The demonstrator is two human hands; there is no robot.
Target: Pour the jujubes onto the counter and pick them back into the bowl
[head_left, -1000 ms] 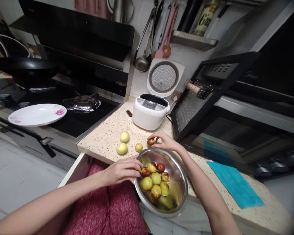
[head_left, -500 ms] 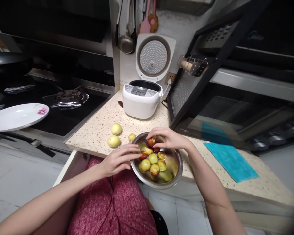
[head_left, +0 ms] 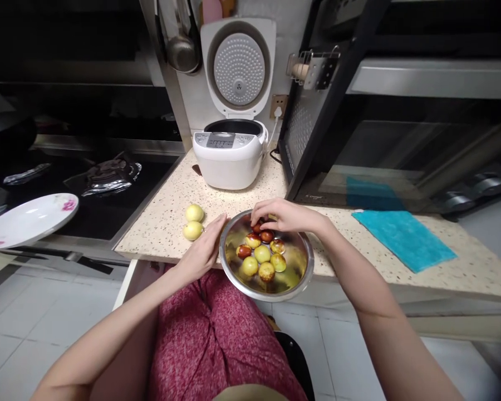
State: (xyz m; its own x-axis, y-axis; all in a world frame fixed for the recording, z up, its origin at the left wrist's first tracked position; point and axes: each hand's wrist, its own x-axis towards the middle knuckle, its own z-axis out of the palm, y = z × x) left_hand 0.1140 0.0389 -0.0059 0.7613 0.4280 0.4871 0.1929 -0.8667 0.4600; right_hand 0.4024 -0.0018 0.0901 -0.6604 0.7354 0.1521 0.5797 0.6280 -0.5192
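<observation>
A steel bowl [head_left: 294, 278] stands at the counter's front edge with several jujubes [head_left: 262, 254] in it, some yellow-green, some patched red-brown. My right hand [head_left: 284, 215] reaches over the far rim, its thumb and fingers closed around a dark red jujube [head_left: 256, 228] inside the bowl. Along the bowl's left side lies my left hand [head_left: 204, 249], fingers stretched out, at or against the outer wall; whether anything is beneath it is hidden. Two yellow-green jujubes [head_left: 193, 230] rest on the counter just left of that hand.
Behind the bowl is a white rice cooker [head_left: 229, 164], lid raised. A black oven [head_left: 379, 150] stands to the right, with a turquoise cloth [head_left: 404, 236] before it. On the left are a stove [head_left: 104, 214] and a white plate [head_left: 29, 220]. An open drawer [head_left: 127, 284] juts out below the counter.
My left hand has drawn back from over the jujubes in the bowl to its outer left side. A small jujube left of the bowl is no longer visible. The view has shifted.
</observation>
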